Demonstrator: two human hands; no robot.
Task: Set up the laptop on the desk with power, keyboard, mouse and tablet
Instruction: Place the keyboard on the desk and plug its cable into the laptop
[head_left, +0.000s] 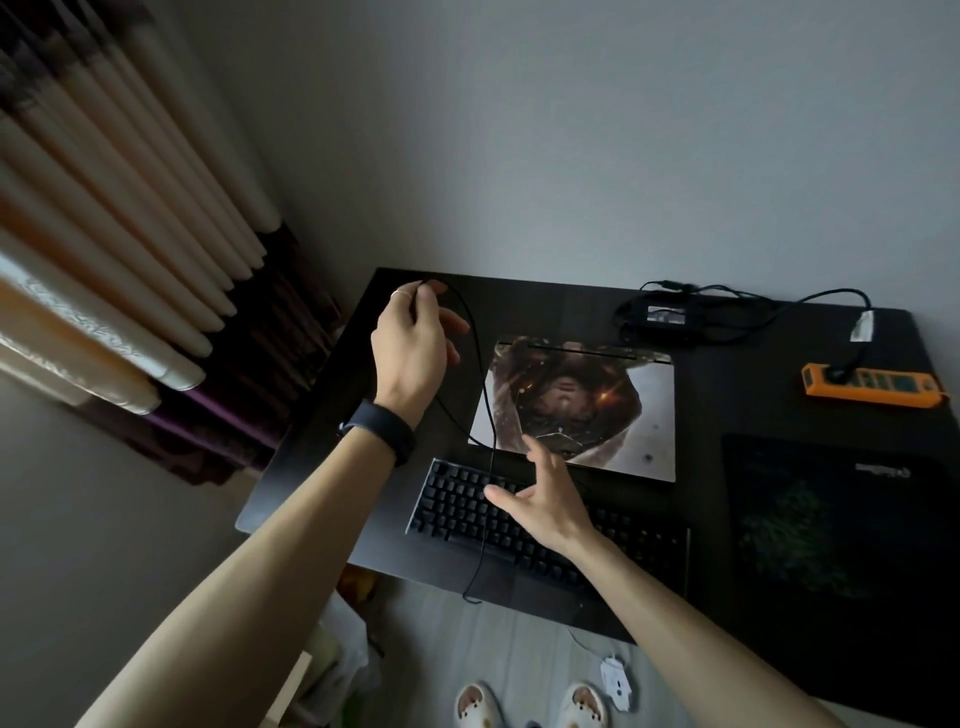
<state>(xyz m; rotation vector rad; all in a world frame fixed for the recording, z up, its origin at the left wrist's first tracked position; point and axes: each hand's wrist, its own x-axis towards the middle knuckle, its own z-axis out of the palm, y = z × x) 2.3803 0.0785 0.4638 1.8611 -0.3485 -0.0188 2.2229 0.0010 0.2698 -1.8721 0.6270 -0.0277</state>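
A closed laptop (597, 410) with a picture skin on its lid lies in the middle of the black desk (332, 431). In front of it sits a black keyboard (467, 514). My left hand (415, 338), raised over the desk's left side, pinches a thin black cable (485, 410) that loops down over the keyboard and off the front edge. My right hand (545, 493) hovers over the keyboard with fingers spread, holding nothing. A black power brick (667, 314) with its cords lies behind the laptop. A white mouse (618, 686) hangs below the desk edge on its wire.
An orange power strip (872, 385) with one plug in it lies at the back right. A dark mouse pad (841, 535) covers the desk's right side. Curtains (130, 234) hang on the left. Slippered feet (530, 706) stand on the floor below.
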